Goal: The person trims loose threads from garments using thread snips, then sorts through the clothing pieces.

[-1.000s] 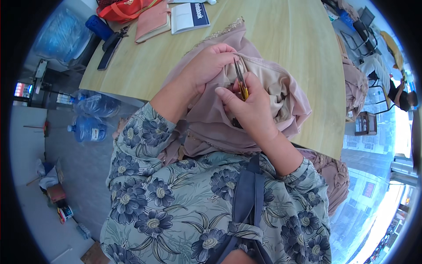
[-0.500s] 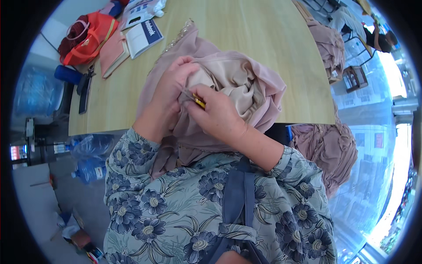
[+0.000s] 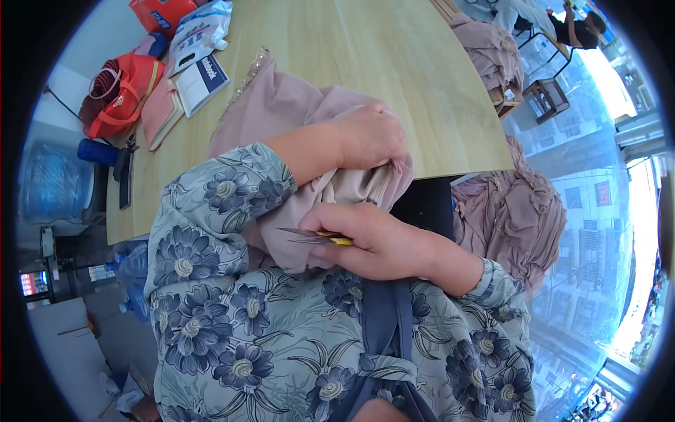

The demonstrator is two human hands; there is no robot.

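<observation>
A dusty-pink garment (image 3: 295, 100) lies bunched at the near edge of the table, with beaded trim (image 3: 246, 79) along its far left corner. Its beige satin lining (image 3: 355, 188) shows in a fold below my left hand (image 3: 371, 137). That hand reaches across to the right, its fingers curled around the cloth's far right side. Closer to my body, my right hand (image 3: 376, 238) is closed on thread snips (image 3: 336, 240) with yellow on the handle. Their two thin blades point left over the pink cloth, slightly apart.
On the wooden table (image 3: 415, 77), a notebook (image 3: 202, 84), a pink book (image 3: 159, 112) and a red bag (image 3: 133, 88) sit at the left. More pink garments hang in a heap (image 3: 503, 225) at the right, with another pile (image 3: 487, 53) beyond. A person (image 3: 573, 32) sits far right.
My left hand has moved right across the garment to its far right side. My right hand has drawn the snips nearer my body, away from the left hand. The view has shifted.
</observation>
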